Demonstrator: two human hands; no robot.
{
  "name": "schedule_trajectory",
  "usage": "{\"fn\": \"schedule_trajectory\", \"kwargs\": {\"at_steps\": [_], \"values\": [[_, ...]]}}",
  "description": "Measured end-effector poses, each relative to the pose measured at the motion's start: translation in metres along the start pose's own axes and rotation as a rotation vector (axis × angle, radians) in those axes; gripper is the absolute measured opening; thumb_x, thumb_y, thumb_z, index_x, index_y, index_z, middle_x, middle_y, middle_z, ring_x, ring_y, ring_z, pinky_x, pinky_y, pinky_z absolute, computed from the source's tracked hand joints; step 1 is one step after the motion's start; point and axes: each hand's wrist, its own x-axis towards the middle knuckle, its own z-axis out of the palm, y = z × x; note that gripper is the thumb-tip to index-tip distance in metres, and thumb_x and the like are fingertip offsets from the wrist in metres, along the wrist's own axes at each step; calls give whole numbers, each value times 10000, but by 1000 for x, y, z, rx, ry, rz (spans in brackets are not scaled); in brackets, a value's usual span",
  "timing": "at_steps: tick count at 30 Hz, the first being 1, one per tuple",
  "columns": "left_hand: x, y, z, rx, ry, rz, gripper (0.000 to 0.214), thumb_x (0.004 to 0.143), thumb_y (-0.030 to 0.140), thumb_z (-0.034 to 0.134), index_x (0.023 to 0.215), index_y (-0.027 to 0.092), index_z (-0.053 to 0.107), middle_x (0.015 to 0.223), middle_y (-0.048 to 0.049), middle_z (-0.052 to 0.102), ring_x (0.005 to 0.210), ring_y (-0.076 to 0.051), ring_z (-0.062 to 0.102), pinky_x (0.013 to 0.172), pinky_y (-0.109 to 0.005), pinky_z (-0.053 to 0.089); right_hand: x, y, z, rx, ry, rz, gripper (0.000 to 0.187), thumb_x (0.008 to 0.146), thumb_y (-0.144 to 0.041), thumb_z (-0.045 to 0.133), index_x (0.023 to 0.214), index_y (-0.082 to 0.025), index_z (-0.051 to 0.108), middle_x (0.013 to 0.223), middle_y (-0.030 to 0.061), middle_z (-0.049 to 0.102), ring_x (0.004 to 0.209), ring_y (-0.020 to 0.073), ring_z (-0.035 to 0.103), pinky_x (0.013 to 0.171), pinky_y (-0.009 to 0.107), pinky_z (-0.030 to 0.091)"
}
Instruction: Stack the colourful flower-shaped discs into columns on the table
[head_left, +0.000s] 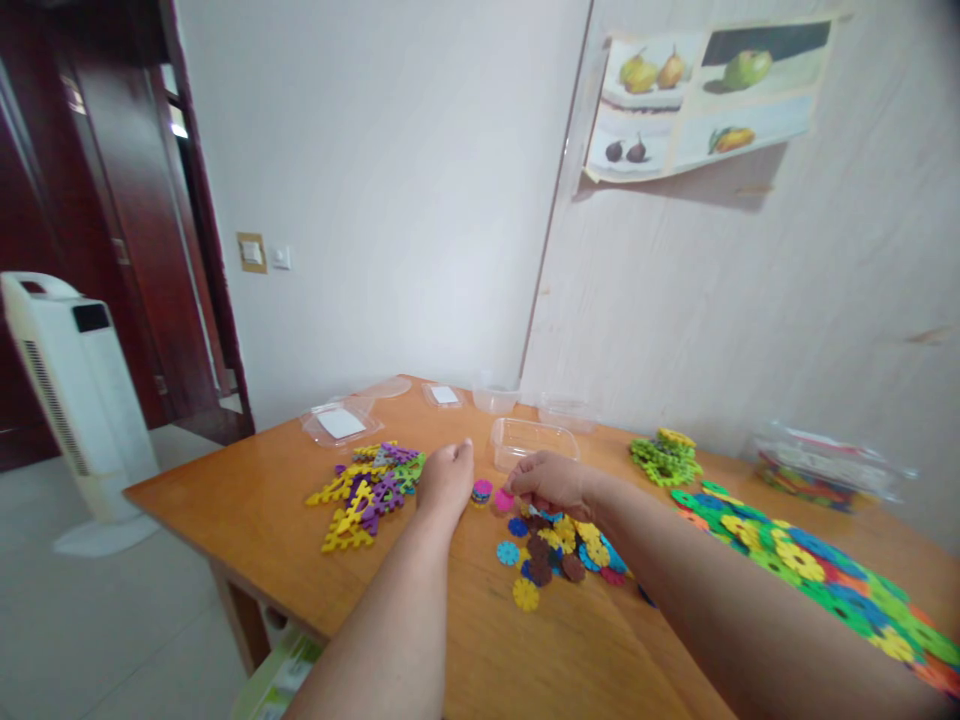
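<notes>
The right hand [546,480] pinches a pink disc [502,500] between thumb and fingertips; its other fingers fold under and are partly out of sight. The left hand [446,477] has its fingers curled away behind its back, so I cannot tell whether it grips anything. Just to the right of the left hand, between the two hands, stands a short stack of small discs [481,492], pink on top; the layers beneath are too small to count.

Below the right hand, loose notched discs [538,548] overlap on the tabletop [570,650], some covered by that hand and forearm. Beyond the right hand sits a clear tub [504,458], its near corner hidden by the knuckles. Left of the left hand, yellow and purple toothed pieces [367,495] lie heaped, the nearest partly behind it. Right of the right forearm, larger flower-shaped discs [810,575] run out past the picture's edge.
</notes>
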Motion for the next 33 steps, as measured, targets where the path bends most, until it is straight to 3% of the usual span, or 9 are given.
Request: {"fn": "schedule_trajectory", "kwargs": {"at_steps": [9,14,16,20,22,29,31,33], "values": [[0,1,-1,-8,-15,-12,521,946,533,361,681,191,651,591,-59,620,626,-190,577,578,-278,330,26,-10,25,3,127,55,315,830,-299,632,573,-191,486,408,-57,431,369,73,364,374,204,256],[-1,2,-2,-12,-19,-25,524,951,527,352,678,191,648,620,-70,646,636,-192,593,575,-275,335,18,-7,22,-92,139,17,212,757,-241,678,600,-180,549,446,-60,486,385,68,387,392,204,258],[-1,3,-2,-8,-19,-29,519,949,523,356,675,191,645,634,-75,658,635,-192,597,571,-275,334,8,-3,19,-123,90,-9,175,699,-230,725,613,-176,584,474,-56,532,403,68,428,403,190,286],[-1,3,-2,-9,-28,-29,515,946,523,361,662,193,637,630,-76,660,613,-191,594,559,-278,330,-13,8,19,-218,-233,12,135,680,-266,740,740,-198,642,532,-31,637,378,87,492,394,182,350],[-1,3,-2,-11,-30,-30,514,947,520,363,658,194,635,637,-76,665,611,-190,596,560,-277,333,-18,11,20,-292,-316,45,139,701,-265,708,805,-217,629,536,-31,652,320,98,474,354,193,347],[-2,6,-4,-12,-27,-35,491,948,498,386,684,189,663,669,-89,683,667,-204,627,586,-278,361,-18,10,23,-349,-359,68,80,731,-243,675,789,-217,627,533,-22,667,272,115,466,304,208,353],[-2,7,-4,-8,-23,-34,490,943,499,392,679,189,665,667,-88,680,667,-205,624,588,-281,359,-17,10,21,-284,-382,78,66,736,-236,671,792,-212,645,520,-27,655,292,97,464,324,184,346],[-2,7,-5,-3,-18,-33,499,940,503,384,667,190,661,656,-85,672,655,-204,614,584,-286,350,-14,9,20,-152,-315,54,64,716,-201,695,772,-195,666,516,-29,642,325,74,465,350,157,330]]}}
